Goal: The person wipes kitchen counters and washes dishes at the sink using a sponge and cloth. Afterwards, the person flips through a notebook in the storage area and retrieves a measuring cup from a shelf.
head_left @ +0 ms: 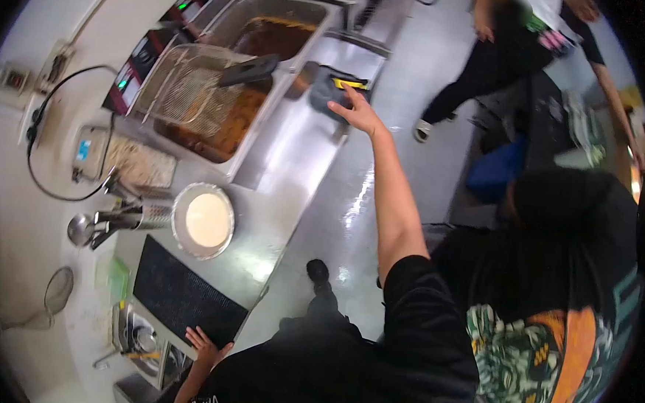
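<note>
My left hand (206, 347) rests with spread fingers on the lower right corner of a black ribbed mat (184, 289). My right hand (356, 115) is stretched out, fingers apart, over the counter edge beside a dark grey cloth-like item (328, 91) with a yellow object (350, 83) on it. Whether the fingertips touch the yellow object cannot be made out. Left of that hand, a wire fryer basket (196, 94) with a black handle (249, 71) sits over a fryer vat of brown oil (231, 126). A round bowl (205, 220) of pale batter stands on the steel counter (262, 220).
A second oil vat (277, 36) lies behind. Utensils in a perforated holder (155, 215), a crumb-covered tray (140, 162) and a sink (137, 338) line the left. Several people are on the right, one in black close to my right arm. A blue bin (496, 168) stands there.
</note>
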`<action>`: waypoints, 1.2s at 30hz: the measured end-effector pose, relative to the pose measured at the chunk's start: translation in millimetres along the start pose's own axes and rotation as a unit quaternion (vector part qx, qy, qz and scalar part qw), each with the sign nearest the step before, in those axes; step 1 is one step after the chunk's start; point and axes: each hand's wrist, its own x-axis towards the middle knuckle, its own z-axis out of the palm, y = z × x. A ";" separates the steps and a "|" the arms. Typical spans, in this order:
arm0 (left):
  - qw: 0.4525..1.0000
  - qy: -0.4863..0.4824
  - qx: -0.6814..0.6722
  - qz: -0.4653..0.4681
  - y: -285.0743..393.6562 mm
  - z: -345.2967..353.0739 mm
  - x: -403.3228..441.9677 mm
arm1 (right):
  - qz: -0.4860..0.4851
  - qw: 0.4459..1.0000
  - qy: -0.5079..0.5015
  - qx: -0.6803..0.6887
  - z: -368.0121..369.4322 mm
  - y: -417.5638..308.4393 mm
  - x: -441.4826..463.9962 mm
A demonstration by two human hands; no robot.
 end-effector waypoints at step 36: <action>0.913 0.332 0.223 -0.081 -15.4 83.3 37.5 | 0.189 0.875 0.334 0.296 -263.1 48.2 -154.7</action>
